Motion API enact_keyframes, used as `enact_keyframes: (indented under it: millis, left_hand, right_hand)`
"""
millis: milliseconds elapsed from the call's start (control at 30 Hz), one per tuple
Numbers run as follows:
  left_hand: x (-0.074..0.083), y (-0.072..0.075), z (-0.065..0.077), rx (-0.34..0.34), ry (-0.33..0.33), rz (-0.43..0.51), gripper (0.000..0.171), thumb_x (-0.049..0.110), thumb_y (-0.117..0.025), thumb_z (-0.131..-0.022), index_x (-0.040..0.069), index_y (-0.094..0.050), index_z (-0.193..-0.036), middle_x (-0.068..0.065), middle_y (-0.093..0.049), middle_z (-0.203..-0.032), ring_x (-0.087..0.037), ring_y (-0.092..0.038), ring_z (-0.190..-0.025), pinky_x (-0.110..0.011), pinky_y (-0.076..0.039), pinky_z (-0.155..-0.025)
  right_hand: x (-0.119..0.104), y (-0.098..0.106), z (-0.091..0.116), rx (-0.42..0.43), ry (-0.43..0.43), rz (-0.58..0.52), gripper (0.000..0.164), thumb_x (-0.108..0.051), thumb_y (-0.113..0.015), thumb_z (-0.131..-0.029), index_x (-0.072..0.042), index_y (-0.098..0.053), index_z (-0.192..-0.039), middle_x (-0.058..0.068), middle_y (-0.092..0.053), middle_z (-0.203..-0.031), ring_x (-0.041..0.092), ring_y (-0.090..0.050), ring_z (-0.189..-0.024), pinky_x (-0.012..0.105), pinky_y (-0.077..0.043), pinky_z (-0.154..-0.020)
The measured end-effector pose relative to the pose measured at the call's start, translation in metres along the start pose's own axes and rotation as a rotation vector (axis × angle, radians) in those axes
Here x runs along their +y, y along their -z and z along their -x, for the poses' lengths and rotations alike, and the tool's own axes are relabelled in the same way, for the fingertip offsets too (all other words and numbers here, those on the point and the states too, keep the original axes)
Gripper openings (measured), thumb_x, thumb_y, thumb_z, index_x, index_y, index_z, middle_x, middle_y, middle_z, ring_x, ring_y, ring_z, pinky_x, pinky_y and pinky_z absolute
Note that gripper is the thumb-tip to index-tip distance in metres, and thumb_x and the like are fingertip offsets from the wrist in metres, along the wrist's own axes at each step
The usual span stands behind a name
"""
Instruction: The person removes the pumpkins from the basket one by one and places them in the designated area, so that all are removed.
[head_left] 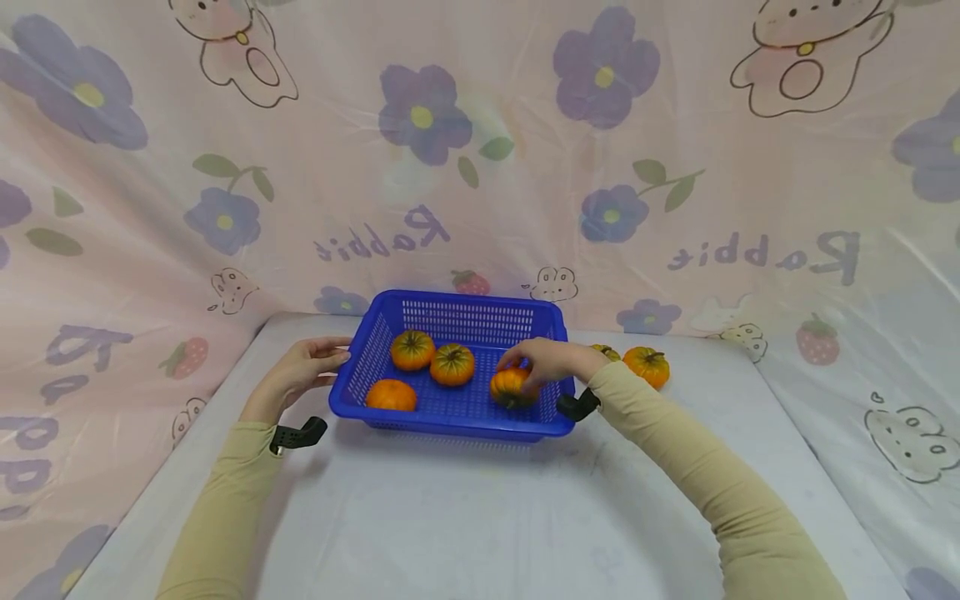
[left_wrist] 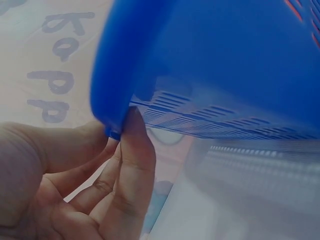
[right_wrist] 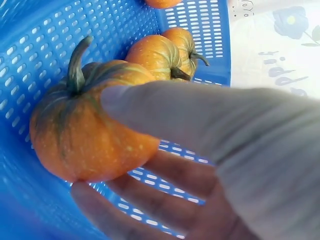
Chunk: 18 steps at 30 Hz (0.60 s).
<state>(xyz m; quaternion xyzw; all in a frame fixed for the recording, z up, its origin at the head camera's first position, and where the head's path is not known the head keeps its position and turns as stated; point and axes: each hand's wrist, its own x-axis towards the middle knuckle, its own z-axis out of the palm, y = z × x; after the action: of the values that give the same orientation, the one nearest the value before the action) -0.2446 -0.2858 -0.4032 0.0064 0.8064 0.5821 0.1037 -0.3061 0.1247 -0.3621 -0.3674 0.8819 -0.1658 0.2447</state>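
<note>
A blue plastic basket (head_left: 459, 427) with slotted walls stands on the white table. At its left end my left hand (head_left: 303, 367) pinches the rim; the left wrist view shows thumb and forefinger (left_wrist: 135, 170) meeting at the rim's lower edge. Inside the basket, toward the right end, my right hand (head_left: 551, 360) holds an orange pumpkin (right_wrist: 95, 130) with a green-streaked top and a stem. Its thumb (right_wrist: 125, 102) lies on the pumpkin's upper side, the other fingers beneath. Also in the basket are a back-left pumpkin (head_left: 412, 351), a middle pumpkin (head_left: 452, 367) and a front-left pumpkin (head_left: 392, 395).
Right of the basket on the table lie an orange pumpkin (head_left: 647, 367) and another pumpkin (head_left: 606, 352) partly hidden behind the right wrist. A printed fabric curtain (head_left: 510, 192) hangs behind the table. Each wrist wears a black mount, such as the left wrist mount (head_left: 300, 433).
</note>
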Motion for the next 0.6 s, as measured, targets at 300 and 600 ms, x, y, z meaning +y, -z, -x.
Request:
enact_keyframes:
  millis: [300,600]
  left_hand:
    - [0.001,-0.001,0.000,0.003,0.004,-0.003,0.055,0.023,-0.057,-0.098,0.001,-0.038,-0.144,-0.016,-0.059,-0.117,-0.020,-0.061,-0.097,-0.030,-0.052,-0.085]
    - [-0.001,0.000,-0.001,-0.002,-0.001,0.015,0.054,0.022,-0.056,-0.098,0.001,-0.038,-0.145,-0.016,-0.058,-0.119,-0.019,-0.061,-0.096,-0.028,-0.052,-0.085]
  right_hand:
    - [0.005,-0.002,0.003,0.049,0.031,-0.007,0.046,-0.008,-0.073,-0.082,-0.011,-0.060,-0.126,0.005,-0.060,-0.115,0.022,-0.055,-0.104,0.036,-0.048,-0.089]
    - [0.005,0.010,0.020,0.120,0.115,-0.130,0.047,-0.005,-0.070,-0.084,-0.010,-0.057,-0.130,0.009,-0.059,-0.122,0.029,-0.057,-0.110,0.045,-0.046,-0.094]
